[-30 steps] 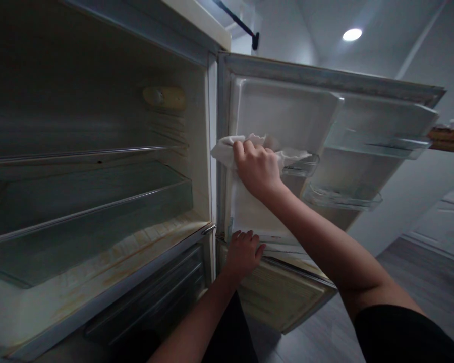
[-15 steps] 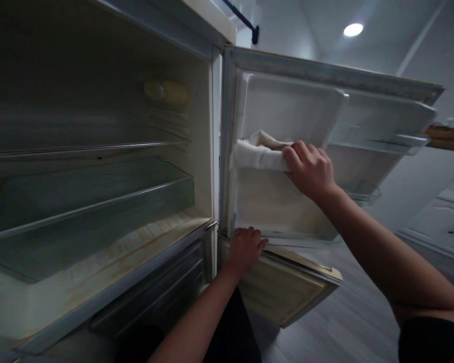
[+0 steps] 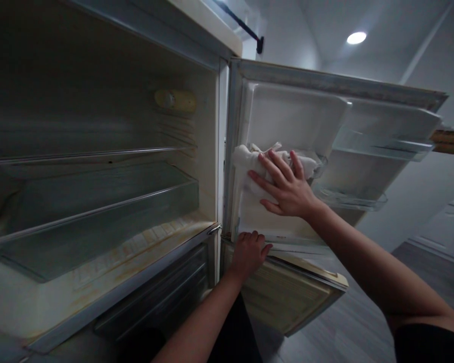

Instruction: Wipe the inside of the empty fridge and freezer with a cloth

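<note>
The upper fridge door (image 3: 298, 113) stands wide open, its white inner side facing me. My right hand (image 3: 287, 189) lies over a crumpled white cloth (image 3: 245, 157) at mid-height on that inner side, fingers spread and stretched out. The cloth runs along a door shelf, which it partly hides. Lower down, near the hinge, my left hand (image 3: 248, 254) curls its fingers over the rim of the door's bottom shelf (image 3: 287, 241).
On the left the fridge interior shows a glass shelf (image 3: 94, 154), a clear drawer (image 3: 136, 212) and a stained floor (image 3: 144, 252). Beneath hangs a lower door (image 3: 295, 292), also open. Clear door racks (image 3: 382, 146) project at the right, above the grey floor (image 3: 348, 327).
My right hand has opened from its grip on the cloth, moved left and spread its fingers over it. The cloth is now more bunched. My left hand keeps its place on the door.
</note>
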`<action>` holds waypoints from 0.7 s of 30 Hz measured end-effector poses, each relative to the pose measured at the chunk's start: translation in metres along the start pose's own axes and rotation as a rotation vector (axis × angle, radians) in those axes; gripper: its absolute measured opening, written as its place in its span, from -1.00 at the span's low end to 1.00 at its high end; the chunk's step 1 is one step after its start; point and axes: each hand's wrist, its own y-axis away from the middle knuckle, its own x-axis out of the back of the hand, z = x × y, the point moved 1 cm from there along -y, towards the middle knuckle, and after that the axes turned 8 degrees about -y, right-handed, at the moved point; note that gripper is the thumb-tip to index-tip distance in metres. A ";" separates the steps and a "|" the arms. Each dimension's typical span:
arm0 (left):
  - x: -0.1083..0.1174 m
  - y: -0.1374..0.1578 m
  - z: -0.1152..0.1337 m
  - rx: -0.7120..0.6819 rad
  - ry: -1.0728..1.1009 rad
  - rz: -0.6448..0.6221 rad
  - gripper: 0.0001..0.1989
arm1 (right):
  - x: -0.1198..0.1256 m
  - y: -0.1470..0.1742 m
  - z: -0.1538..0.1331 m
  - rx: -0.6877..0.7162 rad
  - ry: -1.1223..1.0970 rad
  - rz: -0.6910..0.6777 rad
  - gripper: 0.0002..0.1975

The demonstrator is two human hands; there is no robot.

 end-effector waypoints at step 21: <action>-0.001 0.000 -0.002 -0.008 -0.011 -0.041 -0.64 | 0.002 -0.043 -0.005 -0.353 0.159 0.016 -0.56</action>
